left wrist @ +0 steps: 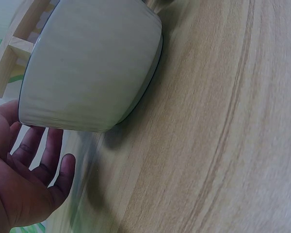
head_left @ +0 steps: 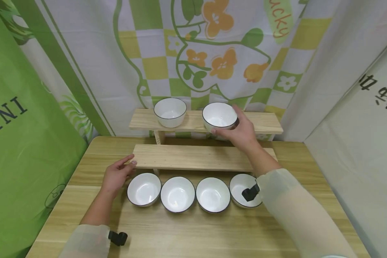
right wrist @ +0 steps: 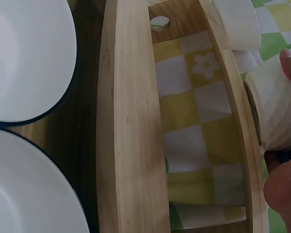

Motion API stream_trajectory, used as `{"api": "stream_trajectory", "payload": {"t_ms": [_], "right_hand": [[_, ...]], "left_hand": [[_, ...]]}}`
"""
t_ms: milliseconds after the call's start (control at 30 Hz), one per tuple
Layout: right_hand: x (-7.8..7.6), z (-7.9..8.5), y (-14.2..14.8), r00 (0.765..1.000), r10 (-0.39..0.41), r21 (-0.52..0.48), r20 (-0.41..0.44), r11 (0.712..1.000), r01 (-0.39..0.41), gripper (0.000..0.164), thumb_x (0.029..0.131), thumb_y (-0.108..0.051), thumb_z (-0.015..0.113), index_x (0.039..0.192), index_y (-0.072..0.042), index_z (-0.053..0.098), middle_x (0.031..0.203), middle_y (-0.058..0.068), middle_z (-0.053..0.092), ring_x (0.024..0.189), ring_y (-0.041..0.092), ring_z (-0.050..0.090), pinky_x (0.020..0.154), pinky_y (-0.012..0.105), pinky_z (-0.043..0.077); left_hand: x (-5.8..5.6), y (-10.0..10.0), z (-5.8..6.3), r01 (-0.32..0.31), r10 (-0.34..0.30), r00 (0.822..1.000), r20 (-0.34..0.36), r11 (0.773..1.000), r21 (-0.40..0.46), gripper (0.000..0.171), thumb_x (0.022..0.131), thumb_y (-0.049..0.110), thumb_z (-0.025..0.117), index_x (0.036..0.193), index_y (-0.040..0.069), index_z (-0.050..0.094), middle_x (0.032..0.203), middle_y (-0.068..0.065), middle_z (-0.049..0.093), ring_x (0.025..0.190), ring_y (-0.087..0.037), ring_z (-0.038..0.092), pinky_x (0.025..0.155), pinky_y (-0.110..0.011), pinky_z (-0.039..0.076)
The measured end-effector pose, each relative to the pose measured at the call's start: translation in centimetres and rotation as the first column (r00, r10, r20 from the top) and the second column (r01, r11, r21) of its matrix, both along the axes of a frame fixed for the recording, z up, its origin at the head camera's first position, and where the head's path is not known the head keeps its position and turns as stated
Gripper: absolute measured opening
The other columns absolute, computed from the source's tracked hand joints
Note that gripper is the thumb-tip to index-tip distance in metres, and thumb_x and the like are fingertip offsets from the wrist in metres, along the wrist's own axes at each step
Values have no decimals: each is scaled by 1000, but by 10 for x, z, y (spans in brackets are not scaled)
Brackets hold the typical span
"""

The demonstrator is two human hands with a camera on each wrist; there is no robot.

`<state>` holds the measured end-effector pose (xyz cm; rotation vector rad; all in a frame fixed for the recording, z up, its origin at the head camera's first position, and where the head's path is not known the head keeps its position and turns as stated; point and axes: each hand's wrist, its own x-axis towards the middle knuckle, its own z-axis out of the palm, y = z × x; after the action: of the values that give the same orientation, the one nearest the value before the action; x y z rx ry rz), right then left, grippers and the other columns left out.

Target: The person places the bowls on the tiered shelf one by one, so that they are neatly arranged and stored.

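On the right side of the upper shelf point(head_left: 193, 120), my right hand point(head_left: 243, 132) grips a white bowl point(head_left: 218, 114) with a dark rim, thumb at the front and fingers round the right side. The right wrist view shows this bowl point(right wrist: 276, 104) with its base close to the shelf board. My left hand point(head_left: 116, 175) touches the left end of the lower shelf point(head_left: 193, 157), its fingers loosely extended. In the left wrist view, that hand point(left wrist: 26, 174) is partly behind a nearby bowl point(left wrist: 87, 63). Another white bowl point(head_left: 170, 113) stands on the upper shelf's left side.
Several white bowls stand in a row before the wooden rack, among them a left one point(head_left: 144, 190) and a right one point(head_left: 243, 190) partly covered by the right sleeve. A wooden table point(head_left: 180, 236) carries everything. A patterned curtain point(head_left: 154, 68) hangs behind the rack.
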<state>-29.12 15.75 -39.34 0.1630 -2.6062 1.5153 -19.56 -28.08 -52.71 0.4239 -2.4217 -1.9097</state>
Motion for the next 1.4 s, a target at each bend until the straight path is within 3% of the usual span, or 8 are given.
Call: {"api": "stream_trajectory", "payload": {"t_ms": [200,600,1000,1400], "right_hand": [[-6,5,-14,999,28,-5,-17,1000,-28,122,67,-47,98,164,-20,30,157,17,44,141,30,47,115,43,39],[-14,3,-32,999,27,24,-30,999,-26,123,67,-52,97,165,-21,30,157,17,44,143,31,43,118,44,35],[-23,2,-41,1000,4,38,15,999,-4,126,70,-55,93,167,-17,21,163,18,36,147,33,38,120,45,34],[-24,8,-43,998,61,76,25,995,-63,129,74,-54,91,168,-18,11,163,19,34,147,36,36,119,50,33]], "left_hand": [[0,1,0,-2,2,1000,-5,1000,13,57,96,39,77,145,14,63,88,11,74,92,-22,75,80,-28,60],[1,2,4,2,-1,1000,-15,999,40,54,98,33,76,145,11,62,88,12,74,85,-13,74,78,-26,59],[-1,1,1,-4,4,1000,-4,1000,28,55,97,34,76,145,12,62,88,12,74,86,-15,74,80,-27,60],[-1,0,-3,-12,11,1000,3,1000,2,58,95,42,77,145,15,63,93,8,74,92,-21,75,80,-26,60]]}}
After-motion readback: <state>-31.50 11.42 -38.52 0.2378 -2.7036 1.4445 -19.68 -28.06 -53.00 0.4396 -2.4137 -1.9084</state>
